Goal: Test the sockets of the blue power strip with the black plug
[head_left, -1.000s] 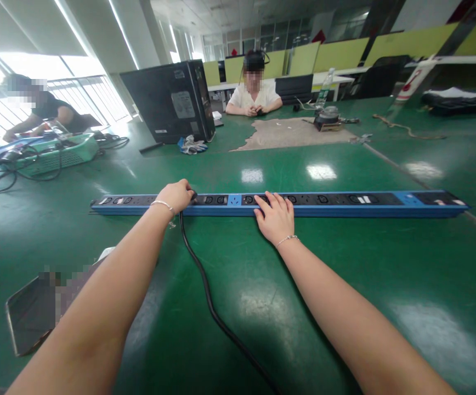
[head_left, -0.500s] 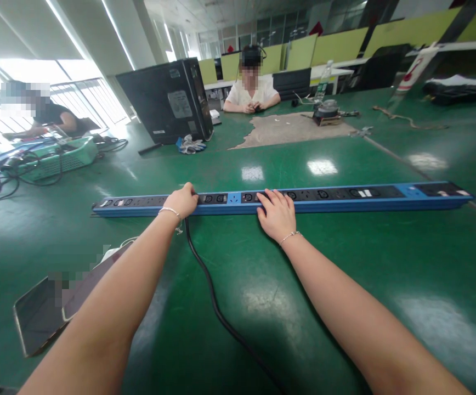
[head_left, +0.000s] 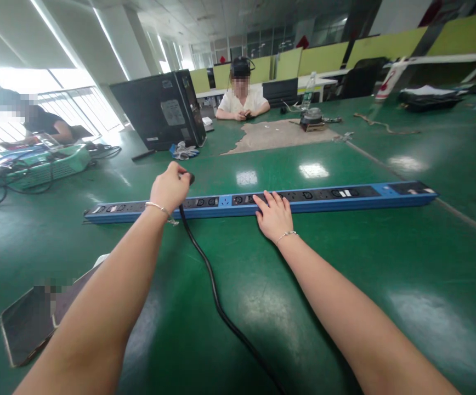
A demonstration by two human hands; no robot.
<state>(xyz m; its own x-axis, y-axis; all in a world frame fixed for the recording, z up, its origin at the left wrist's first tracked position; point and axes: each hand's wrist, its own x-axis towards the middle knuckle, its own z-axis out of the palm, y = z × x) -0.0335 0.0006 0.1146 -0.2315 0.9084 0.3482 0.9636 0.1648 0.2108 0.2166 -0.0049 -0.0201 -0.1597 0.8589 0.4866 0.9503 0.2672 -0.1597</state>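
Note:
A long blue power strip [head_left: 336, 204] with black socket panels lies across the green table in front of me. My left hand [head_left: 169, 187] is raised just above its left half, closed around a black plug [head_left: 192, 178]; most of the plug is hidden by the fingers. From that hand a black power cord [head_left: 212, 280] hangs down and curves across the table toward me. Fingers spread, my right hand [head_left: 276, 217] rests on the strip near its middle, over the sockets.
Two phones or tablets [head_left: 26, 326] lie at lower left, partly behind my left arm. Farther back stand a green basket [head_left: 71, 164] with cables, a black computer case [head_left: 158, 112] and gloves [head_left: 183, 150]. A person [head_left: 243, 103] sits opposite; another [head_left: 36, 118] sits at left.
My left hand has risen off the strip with the plug, which now shows above the sockets. My right hand stays on the strip. The view has shifted slightly.

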